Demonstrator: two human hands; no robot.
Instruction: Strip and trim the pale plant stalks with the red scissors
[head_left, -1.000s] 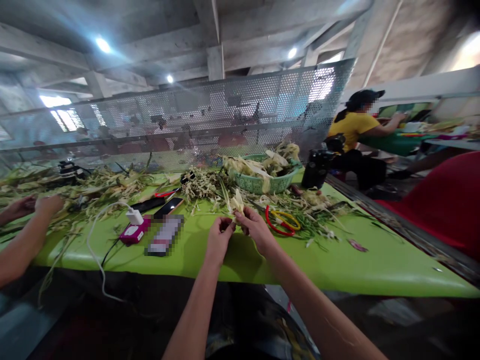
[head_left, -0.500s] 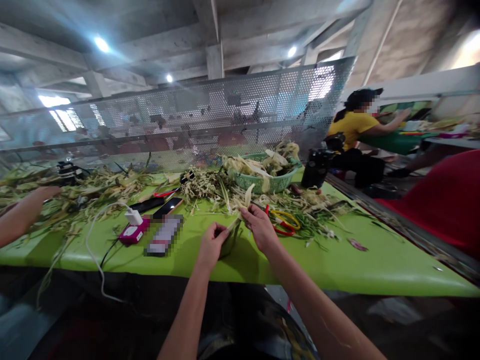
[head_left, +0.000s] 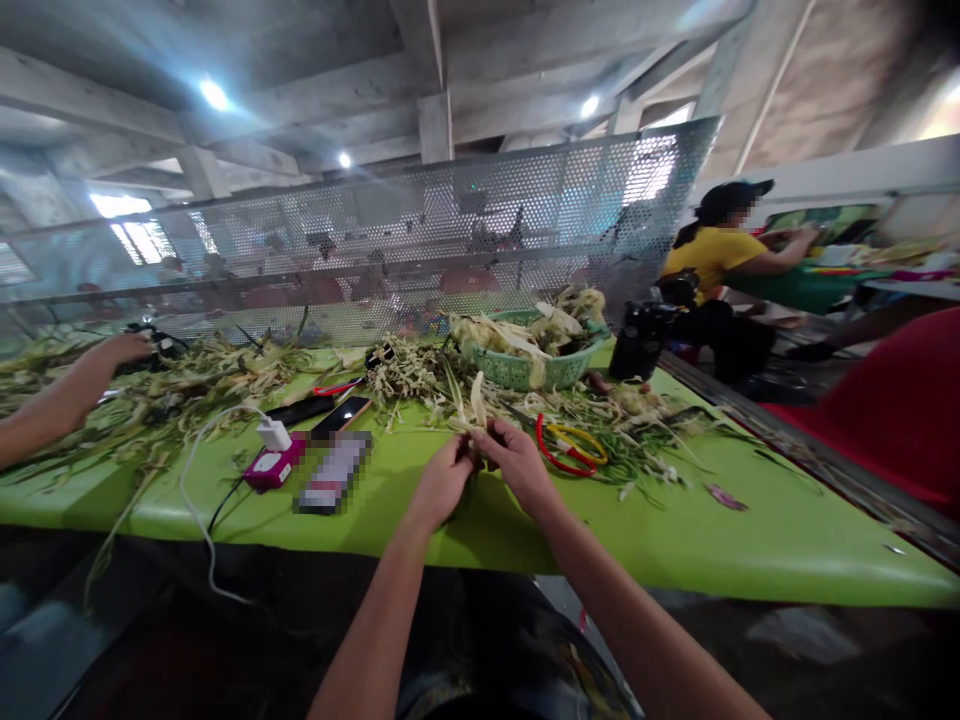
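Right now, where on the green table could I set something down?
The widest free patch of table is front right, bordered by your right hand, the pink scrap and the near edge. A smaller one lies between the pixelated phone and your left hand. The back is crowded with the green basket and plant scraps, the far left with leaves.

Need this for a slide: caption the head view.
Left grip and right grip pinch a pale strip over a green table, a heaped basket behind.
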